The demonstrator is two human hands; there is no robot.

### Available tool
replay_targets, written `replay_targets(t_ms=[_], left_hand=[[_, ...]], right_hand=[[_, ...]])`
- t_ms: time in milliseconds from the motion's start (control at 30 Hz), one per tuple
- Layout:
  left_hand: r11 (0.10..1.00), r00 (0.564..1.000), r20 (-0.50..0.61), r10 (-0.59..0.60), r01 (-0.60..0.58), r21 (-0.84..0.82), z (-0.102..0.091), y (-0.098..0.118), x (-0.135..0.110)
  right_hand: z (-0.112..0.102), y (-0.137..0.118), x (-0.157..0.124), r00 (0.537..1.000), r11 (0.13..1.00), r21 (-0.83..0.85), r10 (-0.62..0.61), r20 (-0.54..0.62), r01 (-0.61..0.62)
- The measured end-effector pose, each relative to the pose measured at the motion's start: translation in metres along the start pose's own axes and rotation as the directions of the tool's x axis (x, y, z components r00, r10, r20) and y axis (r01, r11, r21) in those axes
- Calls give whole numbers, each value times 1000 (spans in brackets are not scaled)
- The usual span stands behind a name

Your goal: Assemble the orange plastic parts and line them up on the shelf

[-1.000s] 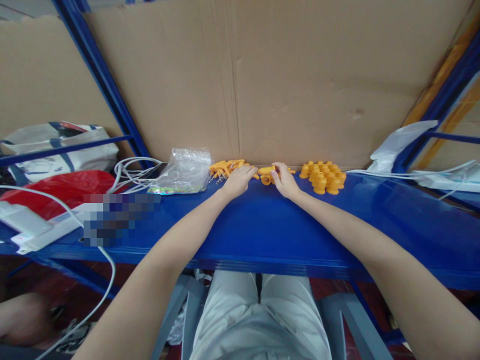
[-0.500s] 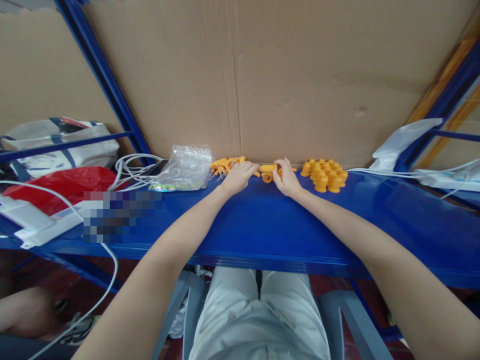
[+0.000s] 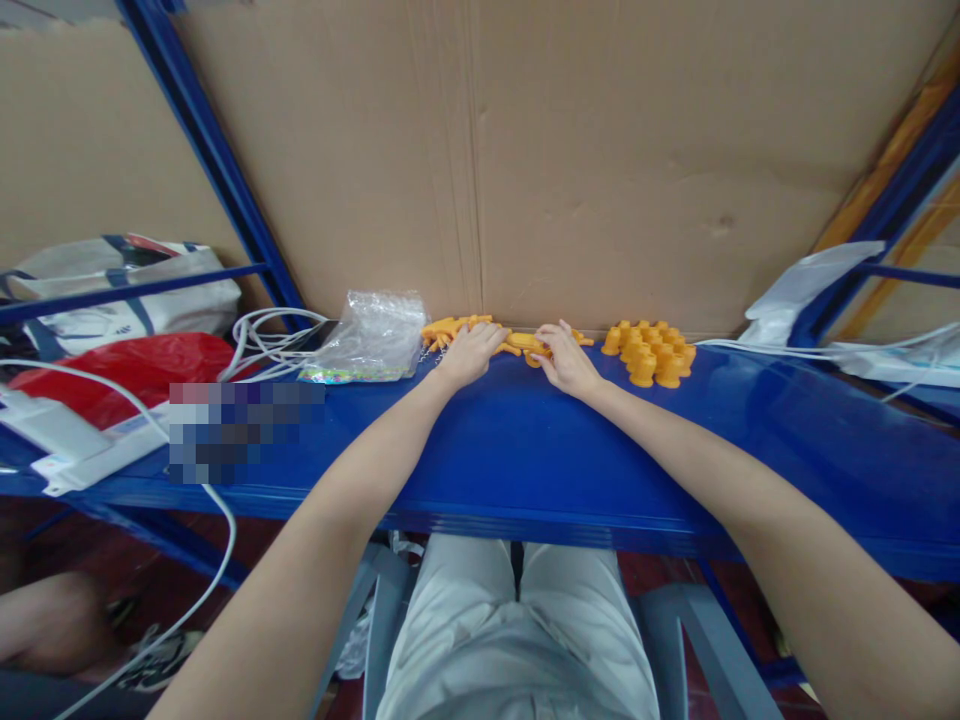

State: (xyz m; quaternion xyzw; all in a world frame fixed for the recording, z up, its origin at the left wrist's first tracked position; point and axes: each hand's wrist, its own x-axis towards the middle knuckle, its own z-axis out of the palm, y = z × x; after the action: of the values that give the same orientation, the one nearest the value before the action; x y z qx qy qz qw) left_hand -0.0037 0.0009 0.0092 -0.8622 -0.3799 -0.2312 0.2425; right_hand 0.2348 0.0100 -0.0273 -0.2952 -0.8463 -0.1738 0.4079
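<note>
Along the back of the blue tabletop lie yellow-orange plastic pieces. My left hand (image 3: 471,354) rests over a pile of hand-like yellow pieces (image 3: 448,328), its fingers stretched out and fairly flat. Thin wiry bits show beneath that pile. To its right, my right hand (image 3: 570,362) bends its fingers and thumb round a yellow plastic piece (image 3: 529,343) that lies low on the table. Its far end is covered by the fingers. More yellow pieces (image 3: 583,339) show just behind the right hand. A group of yellow flared, bell-shaped pieces (image 3: 649,352) stands further right.
A clear plastic bag (image 3: 375,335) and white cables (image 3: 262,335) lie at left, near a red bag (image 3: 127,370) and a white power strip (image 3: 105,450). Cardboard (image 3: 585,150) walls the back. Another person's leg (image 3: 56,620) is at lower left.
The yellow piece by my right hand has dropped from a raised, tilted pose to lying lower. My right fingers have shifted left over it. My left hand has moved slightly left.
</note>
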Motion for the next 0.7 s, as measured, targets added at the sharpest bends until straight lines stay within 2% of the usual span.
replay_targets(t_ms=[267, 567, 700], left_hand=[[1000, 999, -26, 25, -26, -8, -7, 3, -2], [1000, 999, -19, 29, -28, 13, -6, 6, 0], [999, 999, -14, 29, -28, 26, -6, 6, 0]], right_hand=[[-5, -5, 1, 998, 995, -78, -51, 46, 55], [-5, -7, 1, 996, 998, -35, 57, 64, -55], [-2, -4, 0, 997, 999, 24, 45, 70, -46]])
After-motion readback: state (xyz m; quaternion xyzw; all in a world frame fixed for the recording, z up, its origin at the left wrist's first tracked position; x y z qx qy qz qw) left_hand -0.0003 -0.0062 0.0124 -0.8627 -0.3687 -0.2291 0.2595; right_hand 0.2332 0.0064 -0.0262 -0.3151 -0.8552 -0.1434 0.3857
